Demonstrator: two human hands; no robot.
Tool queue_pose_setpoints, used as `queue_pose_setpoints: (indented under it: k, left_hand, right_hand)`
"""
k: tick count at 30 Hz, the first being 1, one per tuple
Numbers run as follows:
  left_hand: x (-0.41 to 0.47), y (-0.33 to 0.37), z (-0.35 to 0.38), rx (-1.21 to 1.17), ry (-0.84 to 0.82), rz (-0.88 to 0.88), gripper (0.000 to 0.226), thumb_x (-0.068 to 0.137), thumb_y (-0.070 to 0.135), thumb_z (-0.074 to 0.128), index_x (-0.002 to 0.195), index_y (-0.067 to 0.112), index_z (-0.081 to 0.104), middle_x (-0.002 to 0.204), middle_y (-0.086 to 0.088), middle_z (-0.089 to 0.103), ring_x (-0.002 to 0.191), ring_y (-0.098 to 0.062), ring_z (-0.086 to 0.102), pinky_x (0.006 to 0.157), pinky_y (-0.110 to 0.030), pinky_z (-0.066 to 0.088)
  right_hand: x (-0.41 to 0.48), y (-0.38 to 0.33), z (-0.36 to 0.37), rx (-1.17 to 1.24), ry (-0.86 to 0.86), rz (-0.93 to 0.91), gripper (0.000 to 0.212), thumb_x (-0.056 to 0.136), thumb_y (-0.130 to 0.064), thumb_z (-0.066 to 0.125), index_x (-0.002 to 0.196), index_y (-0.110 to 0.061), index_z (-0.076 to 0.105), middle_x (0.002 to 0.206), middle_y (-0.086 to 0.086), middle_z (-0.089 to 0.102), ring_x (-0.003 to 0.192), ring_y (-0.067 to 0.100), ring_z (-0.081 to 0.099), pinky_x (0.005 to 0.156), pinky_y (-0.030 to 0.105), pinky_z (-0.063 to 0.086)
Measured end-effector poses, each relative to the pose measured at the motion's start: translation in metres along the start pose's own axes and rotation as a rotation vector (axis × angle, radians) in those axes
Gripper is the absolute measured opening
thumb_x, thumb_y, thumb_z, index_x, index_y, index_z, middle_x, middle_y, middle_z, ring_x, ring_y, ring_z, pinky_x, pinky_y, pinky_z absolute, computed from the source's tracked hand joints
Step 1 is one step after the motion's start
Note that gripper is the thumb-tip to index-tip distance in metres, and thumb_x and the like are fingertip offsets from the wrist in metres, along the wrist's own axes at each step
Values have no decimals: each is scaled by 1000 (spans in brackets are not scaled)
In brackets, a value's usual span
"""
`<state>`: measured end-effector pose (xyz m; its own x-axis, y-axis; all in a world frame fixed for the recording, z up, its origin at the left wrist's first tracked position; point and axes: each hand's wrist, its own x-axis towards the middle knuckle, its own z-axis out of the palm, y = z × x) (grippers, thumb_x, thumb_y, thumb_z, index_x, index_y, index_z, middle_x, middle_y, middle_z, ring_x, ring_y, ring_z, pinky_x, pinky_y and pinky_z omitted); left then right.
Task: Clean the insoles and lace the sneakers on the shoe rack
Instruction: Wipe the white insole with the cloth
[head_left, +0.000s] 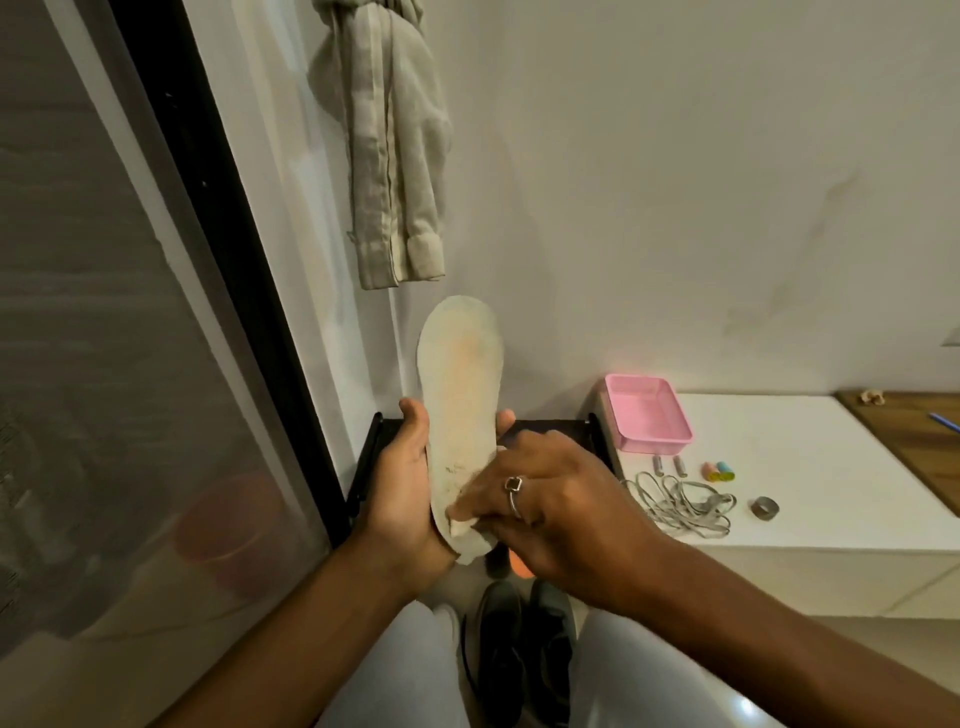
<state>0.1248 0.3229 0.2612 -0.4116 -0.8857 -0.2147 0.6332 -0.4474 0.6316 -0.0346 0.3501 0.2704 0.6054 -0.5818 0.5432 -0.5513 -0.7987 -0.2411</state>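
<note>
A pale, stained insole (461, 384) stands upright in front of me, toe end up. My left hand (402, 493) grips its lower half from the left and behind. My right hand (550, 499), with a ring on it, presses a small white cloth (467, 538) against the insole's heel end. Below my hands a pair of dark sneakers (522, 649) sits on the floor between my knees. The black shoe rack (550, 431) shows behind my hands. Grey laces (680, 501) lie in a loose heap on the white cabinet (831, 467) to the right.
A pink tray (647, 413) stands at the cabinet's back left corner, with small coloured rolls (719, 472) and a grey tape ring (764, 508) near the laces. A beige garment (389, 140) hangs on the wall above. A glass door with a black frame (218, 234) runs along the left.
</note>
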Motion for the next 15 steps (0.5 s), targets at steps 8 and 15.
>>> queue_pose_setpoints:
  k: [8,15]
  left_hand:
    - [-4,-8,9,-30,-21,1,79,99,64,25,117,6,74,113,-20,72,98,-31,72,94,-45,55]
    - [-3,-7,9,-7,-6,-18,76,100,64,23,118,9,73,113,-18,71,96,-30,72,85,-46,61]
  right_hand:
    - [14,11,-1,-31,166,144,19,83,-17,80,101,-20,80,97,-2,77,87,16,65,73,33,56]
    - [18,14,-13,-174,111,85,22,80,-19,84,101,-19,80,97,0,77,86,19,68,69,41,57]
